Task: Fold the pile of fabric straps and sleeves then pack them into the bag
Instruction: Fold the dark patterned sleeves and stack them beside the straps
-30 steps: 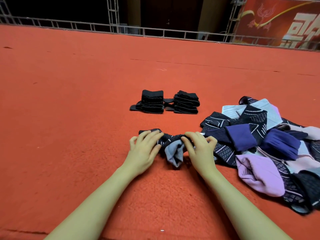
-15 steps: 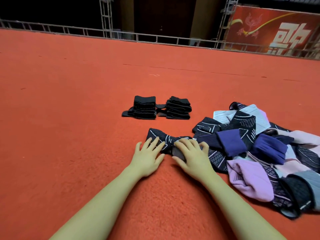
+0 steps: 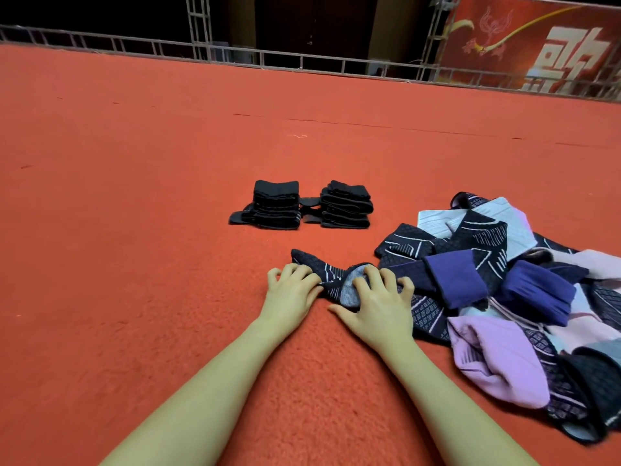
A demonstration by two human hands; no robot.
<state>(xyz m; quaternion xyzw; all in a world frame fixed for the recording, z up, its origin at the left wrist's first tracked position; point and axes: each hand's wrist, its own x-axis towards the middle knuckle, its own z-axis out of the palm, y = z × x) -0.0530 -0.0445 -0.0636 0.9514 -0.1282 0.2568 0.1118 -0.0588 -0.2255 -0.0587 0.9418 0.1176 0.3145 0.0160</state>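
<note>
Carpet, red-orange and napped like felt, covers the whole floor out to a grey metal truss railing; behind the railing the room is dark, with a red banner bearing pale characters at its right end. Two neat stacks of folded black fabric straps sit side by side on the carpet; nearer than the stacks lies a dark navy knit sleeve with thin white line patterning and a grey ribbed inside, bunched and partly twisted; the left hand and right hand both rest on it, fingers curled and gripping its cloth. Right of the stacks spreads a loose pile of soft sleeves in purple, pink, pale grey and patterned navy, just beside the right hand.
</note>
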